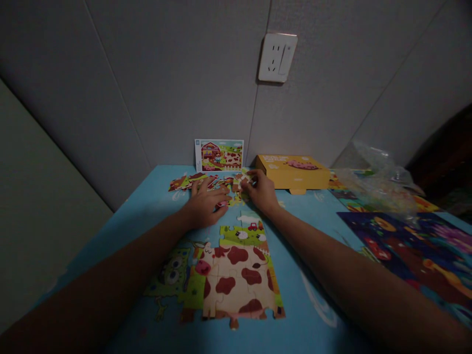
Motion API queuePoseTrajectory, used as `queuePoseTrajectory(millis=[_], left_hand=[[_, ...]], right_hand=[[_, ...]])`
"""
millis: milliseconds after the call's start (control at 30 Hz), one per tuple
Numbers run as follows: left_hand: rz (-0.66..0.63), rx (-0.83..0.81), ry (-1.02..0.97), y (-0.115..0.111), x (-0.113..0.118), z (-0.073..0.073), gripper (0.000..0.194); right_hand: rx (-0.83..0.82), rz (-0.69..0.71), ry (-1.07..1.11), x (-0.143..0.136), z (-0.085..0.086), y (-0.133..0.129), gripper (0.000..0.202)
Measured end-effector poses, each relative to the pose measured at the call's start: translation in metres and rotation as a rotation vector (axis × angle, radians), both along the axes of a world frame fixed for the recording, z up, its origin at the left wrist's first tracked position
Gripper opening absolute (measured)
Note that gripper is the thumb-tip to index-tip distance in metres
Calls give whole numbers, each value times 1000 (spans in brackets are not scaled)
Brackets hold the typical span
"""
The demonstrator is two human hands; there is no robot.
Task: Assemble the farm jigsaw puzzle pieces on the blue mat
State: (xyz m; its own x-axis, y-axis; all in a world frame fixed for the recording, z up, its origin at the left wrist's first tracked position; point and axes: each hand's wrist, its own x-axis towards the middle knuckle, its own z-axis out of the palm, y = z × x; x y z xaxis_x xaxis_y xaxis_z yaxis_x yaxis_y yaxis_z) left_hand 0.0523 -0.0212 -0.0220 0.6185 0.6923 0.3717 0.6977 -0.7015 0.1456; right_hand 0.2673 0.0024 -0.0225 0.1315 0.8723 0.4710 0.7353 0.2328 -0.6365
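Note:
A partly joined jigsaw puzzle of a spotted cow lies on the blue tabletop between my forearms, with sheep and a red tractor along its upper part. Beyond it is a spread of loose puzzle pieces. My left hand rests over them, fingers spread and palm down, hiding some. At the right end of the pieces, the thumb and fingers of my right hand pinch a puzzle piece, partly hidden by the fingertips. Against the wall leans a picture card showing a barn and cow.
A yellow box stands at the back, right of my right hand. Crumpled clear plastic lies farther right, above a dark blue sea-themed puzzle. The grey wall with a white socket bounds the table.

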Motion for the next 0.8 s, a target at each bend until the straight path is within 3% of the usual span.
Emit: queuePoseTrajectory(millis=[167, 233, 300, 367, 467, 633, 800], left_hand=[[32, 12, -38, 0, 2, 3, 59], [31, 25, -88, 0, 2, 3, 74], [14, 32, -114, 2, 3, 3, 73], [39, 39, -129, 3, 3, 4, 57], [191, 79, -213, 4, 2, 8, 45], [440, 121, -385, 7, -3, 14, 59], [482, 82, -383, 7, -5, 14, 72]], right_hand=[[77, 99, 421, 4, -6, -4, 30], [76, 208, 501, -2, -5, -4, 30], [61, 273, 518, -8, -4, -4, 29], [62, 263, 485, -12, -2, -6, 26], [90, 160, 384, -11, 1, -9, 18], [-73, 6, 90, -7, 5, -12, 22], [-192, -47, -201, -10, 13, -15, 24]])
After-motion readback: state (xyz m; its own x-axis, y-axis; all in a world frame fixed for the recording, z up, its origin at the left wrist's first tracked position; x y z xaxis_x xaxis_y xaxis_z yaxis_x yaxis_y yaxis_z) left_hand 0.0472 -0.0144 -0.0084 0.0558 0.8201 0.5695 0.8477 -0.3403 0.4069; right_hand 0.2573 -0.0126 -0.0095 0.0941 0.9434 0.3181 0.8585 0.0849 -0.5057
